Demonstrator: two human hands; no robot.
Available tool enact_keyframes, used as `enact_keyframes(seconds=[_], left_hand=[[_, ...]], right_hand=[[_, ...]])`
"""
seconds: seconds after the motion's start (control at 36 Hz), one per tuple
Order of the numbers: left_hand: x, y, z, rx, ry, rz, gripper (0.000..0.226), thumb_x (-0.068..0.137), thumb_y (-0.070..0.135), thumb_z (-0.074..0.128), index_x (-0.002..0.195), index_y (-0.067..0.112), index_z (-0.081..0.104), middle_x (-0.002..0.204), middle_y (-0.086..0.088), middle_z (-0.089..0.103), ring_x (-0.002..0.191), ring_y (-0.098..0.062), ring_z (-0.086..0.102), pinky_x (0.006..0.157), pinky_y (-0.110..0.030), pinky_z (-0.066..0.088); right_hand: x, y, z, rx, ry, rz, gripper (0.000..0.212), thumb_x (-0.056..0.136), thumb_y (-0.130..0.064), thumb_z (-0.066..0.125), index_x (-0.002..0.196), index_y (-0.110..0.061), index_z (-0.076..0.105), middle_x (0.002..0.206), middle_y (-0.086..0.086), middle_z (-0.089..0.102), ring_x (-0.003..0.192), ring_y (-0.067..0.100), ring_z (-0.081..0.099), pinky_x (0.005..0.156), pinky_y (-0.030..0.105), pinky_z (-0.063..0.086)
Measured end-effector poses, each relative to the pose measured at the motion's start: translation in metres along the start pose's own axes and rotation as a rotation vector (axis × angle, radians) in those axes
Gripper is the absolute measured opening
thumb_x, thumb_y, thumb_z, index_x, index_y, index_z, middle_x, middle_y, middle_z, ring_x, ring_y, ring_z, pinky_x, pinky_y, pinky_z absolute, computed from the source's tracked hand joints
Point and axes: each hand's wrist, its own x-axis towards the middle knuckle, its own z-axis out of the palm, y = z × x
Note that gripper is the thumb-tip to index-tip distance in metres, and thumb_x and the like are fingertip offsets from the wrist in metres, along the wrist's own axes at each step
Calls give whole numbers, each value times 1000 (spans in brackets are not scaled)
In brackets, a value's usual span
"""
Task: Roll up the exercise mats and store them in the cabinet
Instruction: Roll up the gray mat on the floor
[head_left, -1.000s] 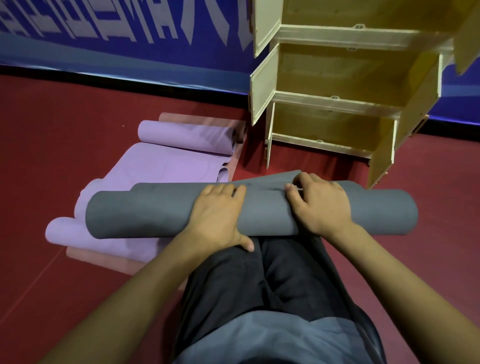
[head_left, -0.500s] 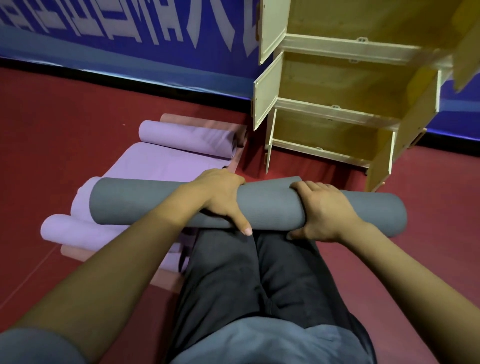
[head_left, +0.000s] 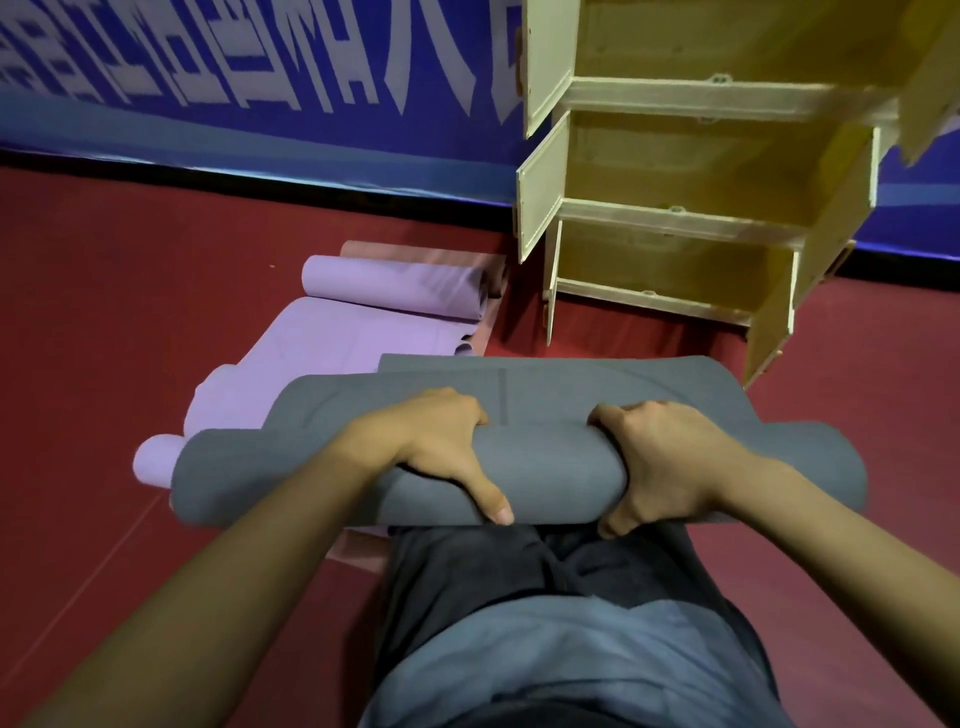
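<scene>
A grey exercise mat (head_left: 545, 467) lies rolled across my lap, its loose outer end spread flat beyond the roll. My left hand (head_left: 447, 447) grips the roll left of centre, fingers over the top and thumb on the near side. My right hand (head_left: 660, 462) grips it right of centre, fingers curled round the far side. A purple mat (head_left: 363, 353) lies partly unrolled on the floor behind, rolled at both ends, on a pink mat (head_left: 415, 254). The wooden cabinet (head_left: 675, 218) stands open ahead at the right with bare shelves.
Red floor (head_left: 156, 338) spreads to the left and right. A blue banner wall (head_left: 260, 78) runs along the back. The cabinet's open doors (head_left: 537, 197) jut out toward the mats. My dark trousers (head_left: 519, 597) fill the foreground.
The grey roll has loosened: its outer end now lies flat beyond the roll. Both hands have shifted from resting on top to gripping round the roll, which sits closer to me.
</scene>
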Motion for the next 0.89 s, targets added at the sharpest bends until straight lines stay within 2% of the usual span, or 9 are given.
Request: enact_keyframes(seconds=[0.08, 0.19, 0.31, 0.36, 0.5, 0.61, 0.72, 0.83, 0.89], left_hand=[[0, 1, 7, -24, 1, 10, 70, 38, 77, 87, 83, 26, 71, 80, 14, 72, 77, -8, 68, 73, -33, 58], [4, -5, 17, -11, 105, 38, 75, 37, 84, 81, 86, 31, 64, 86, 15, 68, 81, -10, 65, 77, -35, 57], [13, -11, 12, 4, 140, 96, 103, 39, 88, 78, 127, 39, 61, 119, 23, 60, 110, -5, 54, 100, -34, 47], [19, -12, 5, -57, 162, 96, 111, 40, 84, 82, 138, 40, 53, 123, 23, 56, 111, -2, 53, 103, -32, 44], [41, -19, -12, -211, 134, 19, 92, 32, 87, 82, 110, 38, 68, 103, 18, 68, 96, -4, 66, 94, -38, 55], [60, -23, -25, -262, 127, 30, 95, 31, 92, 77, 107, 35, 70, 106, 9, 69, 98, -10, 67, 97, -39, 54], [69, -27, -27, -318, 168, 36, 85, 40, 81, 80, 106, 28, 72, 102, 3, 70, 92, -12, 68, 94, -37, 56], [68, -25, -22, -327, 253, 71, 73, 47, 80, 77, 103, 33, 72, 96, 10, 67, 78, -1, 59, 80, -24, 49], [64, -21, -21, -271, 315, 97, 60, 60, 72, 80, 106, 36, 69, 101, 13, 64, 85, -1, 57, 81, -25, 45]], right_hand=[[-5, -1, 1, 56, -39, 16, 90, 39, -77, 71, 115, -31, 52, 106, -11, 64, 94, 18, 65, 79, 35, 54], [-4, 1, 6, 18, 32, 15, 98, 42, -79, 66, 127, -32, 52, 118, -11, 62, 108, 17, 62, 94, 34, 48], [-2, 3, 11, 12, 62, 28, 106, 49, -80, 65, 139, -28, 46, 131, -8, 58, 120, 20, 55, 105, 35, 41], [-1, 5, 11, 19, 73, 42, 111, 56, -80, 61, 148, -25, 38, 141, -6, 52, 130, 22, 49, 112, 37, 35], [-3, 7, 24, -85, 181, 70, 120, 59, -64, 73, 157, -14, 24, 154, 6, 37, 144, 30, 33, 123, 57, 14], [1, 3, 45, -87, 271, 142, 125, 51, -50, 81, 156, -8, 27, 153, 14, 37, 144, 39, 31, 121, 60, 18], [11, 3, 53, -71, 353, 169, 125, 45, -45, 85, 152, -6, 34, 147, 15, 42, 138, 41, 37, 119, 59, 20], [23, 10, 50, -65, 357, 178, 128, 35, -52, 90, 145, -9, 41, 138, 11, 49, 129, 36, 45, 117, 55, 26], [29, 16, 48, -63, 358, 163, 123, 35, -49, 90, 143, -10, 44, 133, 10, 52, 124, 35, 49, 115, 53, 30]])
